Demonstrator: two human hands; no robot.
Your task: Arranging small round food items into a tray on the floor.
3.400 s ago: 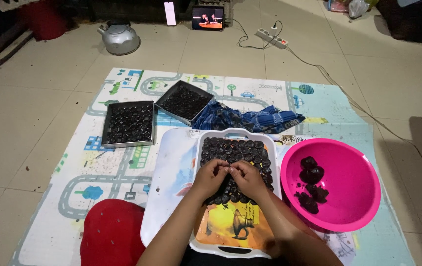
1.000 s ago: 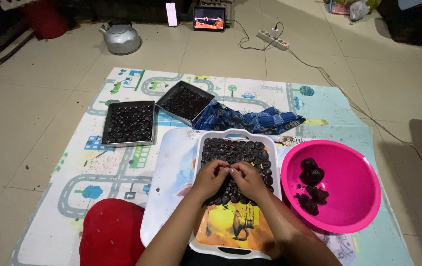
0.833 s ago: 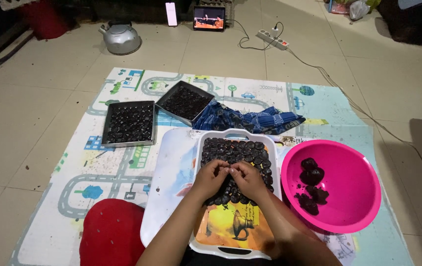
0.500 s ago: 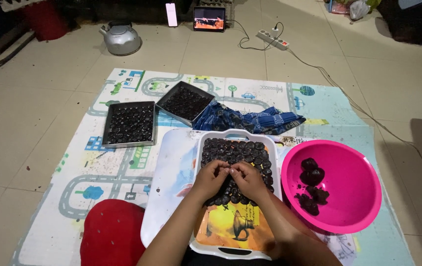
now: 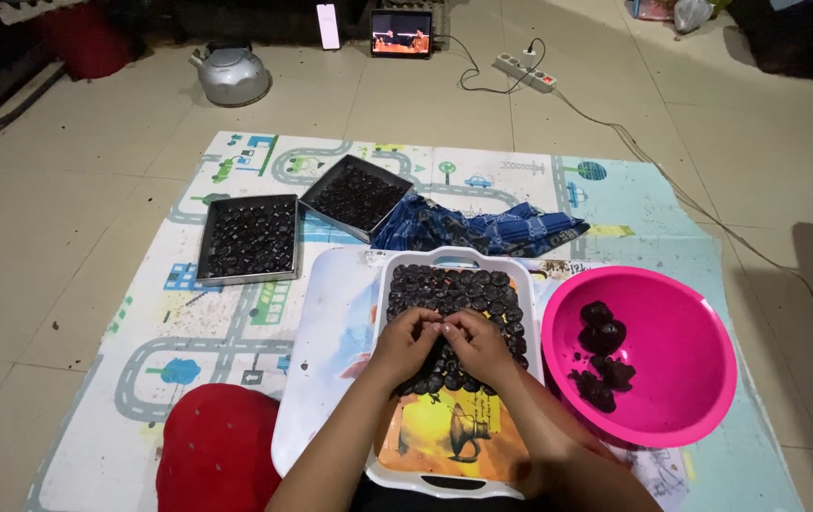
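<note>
Both hands meet over the white rectangular plastic tray with a yellow picture on its base (image 5: 444, 438). The left hand (image 5: 406, 343) and right hand (image 5: 476, 343) sit side by side, fingertips nearly touching, fingers curled inward. Whether either grip is pinched on one of the small dark round pieces (image 5: 454, 294) cannot be told, as the fingertips hide what lies under them. Those dark pieces fill the far part of the tray in close rows, reaching from just beyond the fingertips to the tray's far rim; some lie directly beneath both hands. The near part of the tray, under the wrists, is bare and shows the yellow picture.

Just to the right of the right hand stands a round bright pink plastic bowl (image 5: 682, 327), with dark lumps of the same stuff (image 5: 602, 356) inside, touching or nearly touching the tray's right edge. Beyond the hands, a crumpled blue patterned cloth (image 5: 482, 228) lies past the tray's far rim. Farther out to the left of the left hand are two dark metal square trays filled with dark pieces: one lying flat (image 5: 249, 239), the other tilted against the cloth (image 5: 357, 194). All rests on a pale play mat printed with roads (image 5: 188, 313) on the tiled floor. Below the left forearm is a red rounded cushion (image 5: 221, 453).
</note>
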